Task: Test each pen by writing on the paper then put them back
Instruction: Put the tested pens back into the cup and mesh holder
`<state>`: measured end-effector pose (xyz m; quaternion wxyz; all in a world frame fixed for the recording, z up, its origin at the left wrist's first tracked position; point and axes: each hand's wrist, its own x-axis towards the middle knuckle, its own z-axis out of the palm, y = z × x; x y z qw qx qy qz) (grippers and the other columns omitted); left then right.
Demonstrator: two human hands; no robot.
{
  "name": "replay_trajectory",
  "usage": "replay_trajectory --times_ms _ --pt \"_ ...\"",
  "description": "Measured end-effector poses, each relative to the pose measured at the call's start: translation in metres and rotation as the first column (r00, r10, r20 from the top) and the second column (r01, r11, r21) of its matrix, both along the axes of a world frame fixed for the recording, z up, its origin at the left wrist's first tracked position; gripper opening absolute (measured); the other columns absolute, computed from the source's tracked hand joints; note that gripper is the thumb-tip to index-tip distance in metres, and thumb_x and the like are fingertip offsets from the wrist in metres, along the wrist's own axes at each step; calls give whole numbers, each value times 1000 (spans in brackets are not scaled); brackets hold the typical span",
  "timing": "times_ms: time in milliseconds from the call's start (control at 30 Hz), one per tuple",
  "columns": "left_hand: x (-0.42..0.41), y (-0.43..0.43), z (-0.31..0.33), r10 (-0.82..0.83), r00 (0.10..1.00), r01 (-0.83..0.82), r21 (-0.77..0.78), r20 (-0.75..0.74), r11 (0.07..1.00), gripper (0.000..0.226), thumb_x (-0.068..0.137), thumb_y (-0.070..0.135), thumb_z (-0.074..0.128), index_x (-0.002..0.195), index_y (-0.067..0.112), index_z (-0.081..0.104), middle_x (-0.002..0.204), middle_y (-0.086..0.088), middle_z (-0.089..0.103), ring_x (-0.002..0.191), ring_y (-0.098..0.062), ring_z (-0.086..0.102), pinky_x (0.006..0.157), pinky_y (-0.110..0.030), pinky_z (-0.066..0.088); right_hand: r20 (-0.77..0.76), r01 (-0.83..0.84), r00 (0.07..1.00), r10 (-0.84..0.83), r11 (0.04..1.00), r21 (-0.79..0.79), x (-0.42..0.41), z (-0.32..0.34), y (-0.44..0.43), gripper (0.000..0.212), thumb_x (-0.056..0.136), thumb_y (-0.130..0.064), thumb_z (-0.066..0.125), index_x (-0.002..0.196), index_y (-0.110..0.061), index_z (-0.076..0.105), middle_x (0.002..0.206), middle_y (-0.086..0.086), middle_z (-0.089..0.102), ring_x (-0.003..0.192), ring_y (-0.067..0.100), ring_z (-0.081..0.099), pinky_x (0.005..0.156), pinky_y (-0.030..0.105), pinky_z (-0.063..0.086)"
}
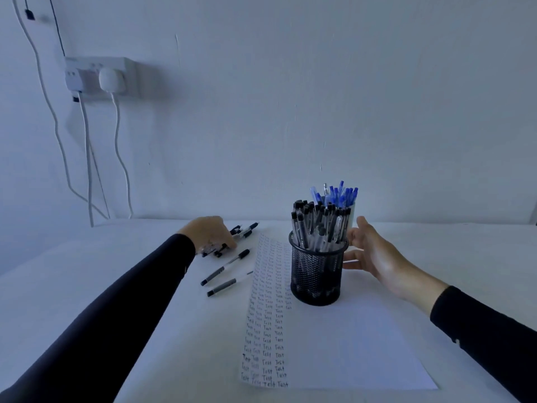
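A black mesh pen cup (pixel 316 274) full of black-capped pens stands on the white paper (pixel 348 338), whose left part carries columns of the word "Test". Behind it a pale cup (pixel 352 212) holds blue pens. My right hand (pixel 374 254) is spread open beside the mesh cup, fingers near its right side. My left hand (pixel 210 232) reaches to a bunch of loose black pens (pixel 244 229) at the far left of the paper, its fingers curled over some of them. Two more black pens (pixel 225 267) lie apart on the table nearer me.
The white table (pixel 87 257) meets a white wall at the back. A wall socket (pixel 98 77) with plugs and hanging cables sits at the upper left, above the table's far left corner.
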<state>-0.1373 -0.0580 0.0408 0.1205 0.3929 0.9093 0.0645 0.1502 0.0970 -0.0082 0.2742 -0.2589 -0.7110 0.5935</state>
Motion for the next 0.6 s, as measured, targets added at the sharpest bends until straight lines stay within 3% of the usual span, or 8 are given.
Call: replay_trajectory --times_ms 100,267,367,500,600 --pt "6 7 12 15 998 -24 -172 -54 985 62 89 42 65 135 3 48 138 -13 53 121 -30 53 91 -34 43 11 18 1000 -18 1000 0 3 2 -4 65 101 -57 19 117 -11 63 116 7 68 78 19 67 80 37 52" --pt "14 12 16 -7 995 -19 -263 -96 965 62 93 36 60 142 2 40 145 -17 45 125 -32 50 97 -36 41 24 29 999 -28 999 -29 4 5 -6 59 103 -54 19 108 -15 64 112 6 66 73 17 66 72 32 50" --pt "11 9 14 -43 992 7 -295 -116 955 56 91 32 60 137 3 45 142 -16 47 118 -33 54 96 -36 45 31 22 999 -21 1000 -22 6 7 -6 58 104 -52 20 107 -16 65 110 6 67 74 18 67 73 33 50" --pt "6 -7 17 -101 983 42 -343 -155 938 42 91 32 57 123 5 54 123 -11 58 96 -26 53 82 -32 43 25 17 1000 -18 1000 18 10 12 -11 55 105 -49 20 104 -16 64 110 8 66 73 19 67 74 34 52" --pt "-2 -25 16 -108 991 73 -358 -79 931 30 92 33 60 112 12 52 121 -15 56 99 -28 54 91 -38 44 -90 122 990 -105 969 213 15 32 -16 44 107 -40 24 98 -18 62 105 10 64 81 22 62 74 36 51"
